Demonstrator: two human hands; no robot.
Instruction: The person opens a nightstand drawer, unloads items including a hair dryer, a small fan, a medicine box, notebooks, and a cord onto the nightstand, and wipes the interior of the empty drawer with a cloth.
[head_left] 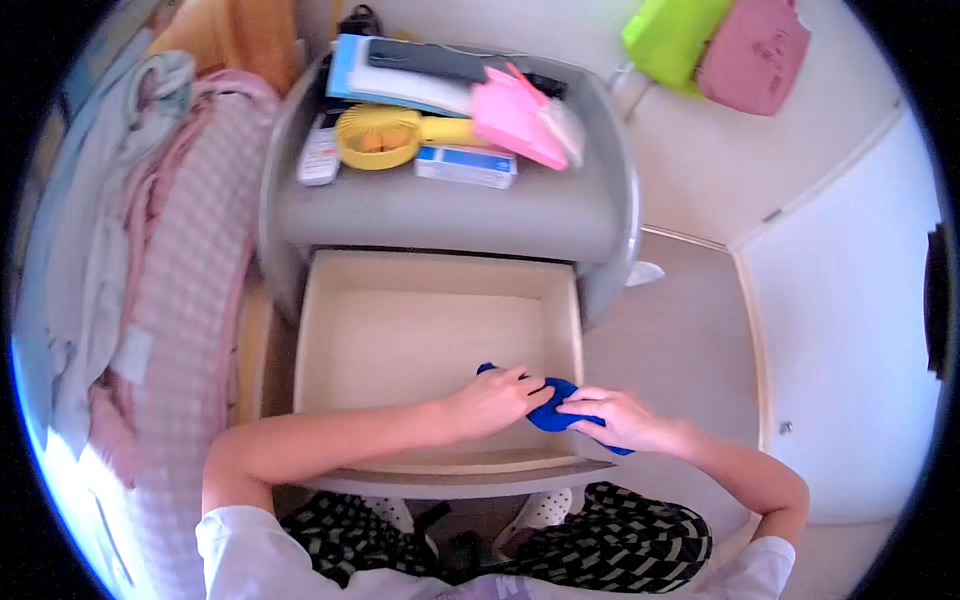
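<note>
A piece of dark blue cloth (551,408) is bunched between my two hands, over the right front part of a pulled-out drawer (420,330). What kind of cloth item it is, I cannot make out. My left hand (495,402) has its fingers closed on the cloth's left part, and a small blue end sticks out past the knuckles. Gripping the right part is my right hand (622,420), just beyond the drawer's right wall, with a blue tip showing under the fingers. The pale wooden bottom of the drawer shows behind my hands.
On the grey nightstand (400,220) lie a yellow handheld fan (378,138), a white remote (319,158), a blue-and-white box (466,166) and a pink item (515,115). A bed with checked bedding (190,250) flanks the left. Green (675,40) and pink bags (752,55) hang upper right.
</note>
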